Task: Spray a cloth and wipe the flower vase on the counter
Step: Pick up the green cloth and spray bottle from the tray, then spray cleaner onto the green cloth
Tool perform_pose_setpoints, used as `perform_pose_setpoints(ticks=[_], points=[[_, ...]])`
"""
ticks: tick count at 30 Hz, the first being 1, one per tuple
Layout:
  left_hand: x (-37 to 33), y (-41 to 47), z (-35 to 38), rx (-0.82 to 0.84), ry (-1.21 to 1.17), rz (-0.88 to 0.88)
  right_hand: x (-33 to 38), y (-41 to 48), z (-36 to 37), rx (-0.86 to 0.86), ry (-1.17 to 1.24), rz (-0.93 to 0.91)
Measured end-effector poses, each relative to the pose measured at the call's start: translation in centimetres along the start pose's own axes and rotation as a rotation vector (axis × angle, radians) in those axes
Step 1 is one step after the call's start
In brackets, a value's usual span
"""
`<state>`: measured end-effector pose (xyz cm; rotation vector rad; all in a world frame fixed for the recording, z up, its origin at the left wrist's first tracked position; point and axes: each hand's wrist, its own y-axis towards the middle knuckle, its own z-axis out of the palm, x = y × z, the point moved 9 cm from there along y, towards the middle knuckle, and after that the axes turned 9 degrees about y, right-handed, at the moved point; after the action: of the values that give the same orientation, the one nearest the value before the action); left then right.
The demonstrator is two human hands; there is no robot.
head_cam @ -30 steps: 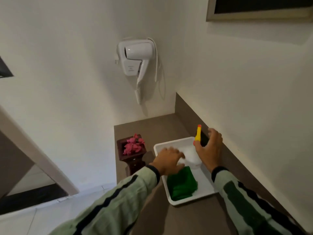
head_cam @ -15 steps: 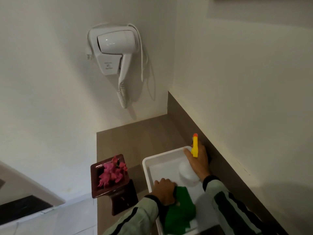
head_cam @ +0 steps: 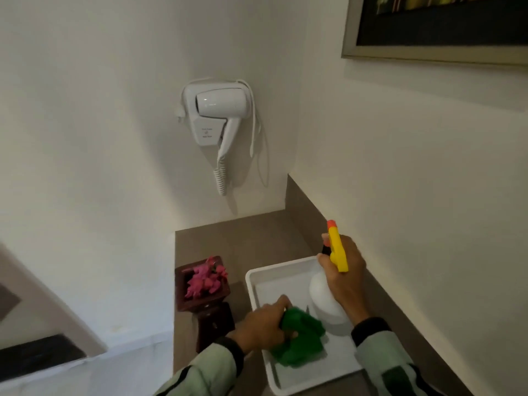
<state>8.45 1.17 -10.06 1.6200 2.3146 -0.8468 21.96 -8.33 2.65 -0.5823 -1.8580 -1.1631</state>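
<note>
A white tray (head_cam: pixel 251 284) lies on the brown counter (head_cam: pixel 243 241). Over the tray, my left hand (head_cam: pixel 263 324) grips a bunched green cloth (head_cam: pixel 303 338). My right hand (head_cam: pixel 343 270) is closed around the neck of a white spray bottle (head_cam: pixel 323 301) with a yellow trigger head and orange nozzle (head_cam: pixel 337 247). The bottle's base looks raised a little above the tray floor. Left of the tray stands a dark wooden flower vase (head_cam: pixel 208 312) holding pink flowers (head_cam: pixel 204 281); neither hand touches it.
A white wall-mounted hair dryer (head_cam: pixel 217 115) with a coiled cord hangs above the counter's far end. A framed picture (head_cam: pixel 440 32) hangs on the right wall. The counter's left edge drops to a pale floor (head_cam: pixel 85 372).
My left hand has gathered the green cloth and lifted it off the tray floor. My right hand has tightened on the spray bottle and raised it slightly. The view has shifted.
</note>
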Motion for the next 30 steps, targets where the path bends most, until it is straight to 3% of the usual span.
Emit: perform_pose_setpoints(ticks=[8, 13, 16, 21, 25, 30], points=[[4.0, -15.1, -4.2, -0.443, -0.096, -0.081, 5.8, -7.7, 1.7, 0.256, 0.177, 0.046], [10.8, -23.9, -4.0, -0.684, -0.319, -0.329, 4.5, -13.8, 7.5, 0.450, 0.040, 0.192], [13.7, -27.4, -2.6, -0.735, -0.397, -0.467, 3.8, -16.2, 10.6, 0.541, -0.086, 0.215], [15.0, -29.2, -1.3, -0.753, -0.417, -0.524, 1.1, -19.0, 12.7, 0.671, -0.294, 0.392], [15.0, -28.8, -1.5, -0.745, -0.414, -0.543, 0.4, -17.7, 10.7, 0.611, -0.319, 0.480], [14.5, -26.9, -1.6, -0.663, -0.443, -0.529, 2.7, -10.8, 3.9, 0.149, -0.325, 0.272]])
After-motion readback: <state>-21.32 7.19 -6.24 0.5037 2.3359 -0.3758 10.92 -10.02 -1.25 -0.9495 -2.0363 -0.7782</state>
